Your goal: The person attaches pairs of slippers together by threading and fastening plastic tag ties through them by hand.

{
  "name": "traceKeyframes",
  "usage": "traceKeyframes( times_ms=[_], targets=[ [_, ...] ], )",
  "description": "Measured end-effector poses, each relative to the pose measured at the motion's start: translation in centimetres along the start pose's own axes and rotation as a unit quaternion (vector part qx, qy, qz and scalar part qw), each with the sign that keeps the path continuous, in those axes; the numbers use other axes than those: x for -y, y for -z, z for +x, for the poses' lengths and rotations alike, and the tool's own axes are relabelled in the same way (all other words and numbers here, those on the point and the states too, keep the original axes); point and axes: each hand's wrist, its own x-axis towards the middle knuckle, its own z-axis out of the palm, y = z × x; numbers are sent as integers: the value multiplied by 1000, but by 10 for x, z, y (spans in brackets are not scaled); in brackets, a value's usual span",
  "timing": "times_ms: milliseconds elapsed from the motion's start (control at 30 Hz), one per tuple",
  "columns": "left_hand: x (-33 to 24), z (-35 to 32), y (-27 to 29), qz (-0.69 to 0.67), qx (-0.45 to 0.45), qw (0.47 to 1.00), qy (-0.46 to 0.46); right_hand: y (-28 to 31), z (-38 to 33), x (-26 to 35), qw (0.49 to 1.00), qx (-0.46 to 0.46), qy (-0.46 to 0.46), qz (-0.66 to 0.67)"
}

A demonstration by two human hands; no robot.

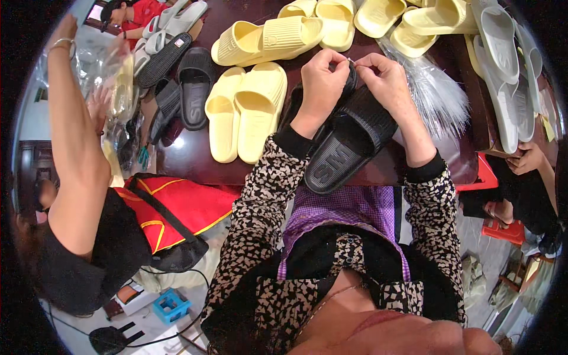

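Left hand point(322, 74): pinched shut on black slide sandals point(349, 139), upper centre.
Right hand point(386, 80): fingertips closed on same pair, touching left.
Yellow slides point(245, 112): just left.
Clear plastic ties point(441, 97): right.

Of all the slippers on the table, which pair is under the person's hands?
The black pair at the near table edge; both hands, left hand and right hand, rest on it. The others lie untouched.
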Motion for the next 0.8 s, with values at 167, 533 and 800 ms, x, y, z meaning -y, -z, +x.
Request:
traceKeyframes(
  times_ms=[167, 533, 800],
  targets=[
    [-4, -2, 0, 8, 1, 1000, 8, -2, 0, -5, 1000, -13, -5, 16],
    [4, 3, 5, -23, 74, 996, 36, 0, 2, -12, 1000, -1, -4, 17],
    [1, 5, 8, -79, 100, 987, 95, 1, 2, -11, 1000, 24, -11, 11]
  ],
)
